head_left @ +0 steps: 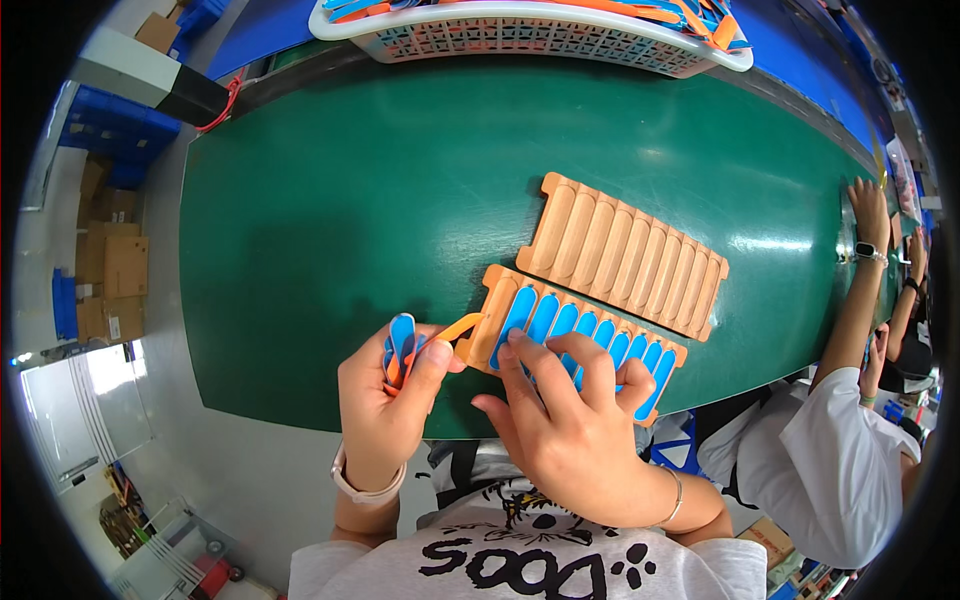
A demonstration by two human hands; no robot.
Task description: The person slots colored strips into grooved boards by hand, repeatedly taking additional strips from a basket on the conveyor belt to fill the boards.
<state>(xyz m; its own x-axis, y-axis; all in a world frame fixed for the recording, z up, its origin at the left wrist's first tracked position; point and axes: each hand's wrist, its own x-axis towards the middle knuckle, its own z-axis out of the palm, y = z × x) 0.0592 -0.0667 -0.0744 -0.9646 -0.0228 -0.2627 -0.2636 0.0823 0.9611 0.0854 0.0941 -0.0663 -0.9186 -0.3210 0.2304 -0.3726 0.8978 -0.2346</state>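
A bunch of small blue-and-orange strips (402, 345) with rounded ends is gripped in my left hand (385, 405), and one orange strip (458, 328) sticks out from its thumb toward the nearer tray. This wooden tray (487, 318) has a row of long slots filled with blue rounded strips (542, 318). Over its front edge reaches my right hand (575, 430), fingers apart and bent, with fingertips on or just above the blue strips at the left end. Its palm side is hidden. Just beyond lies a second wooden tray (618, 255) with bare slots.
A white plastic basket (540, 40) heaped with blue and orange strips stands at the far edge of the green table (330, 200). At the right, a co-worker's arm (855, 290) rests at the table's end. Cardboard boxes (125, 265) are stacked off to the left.
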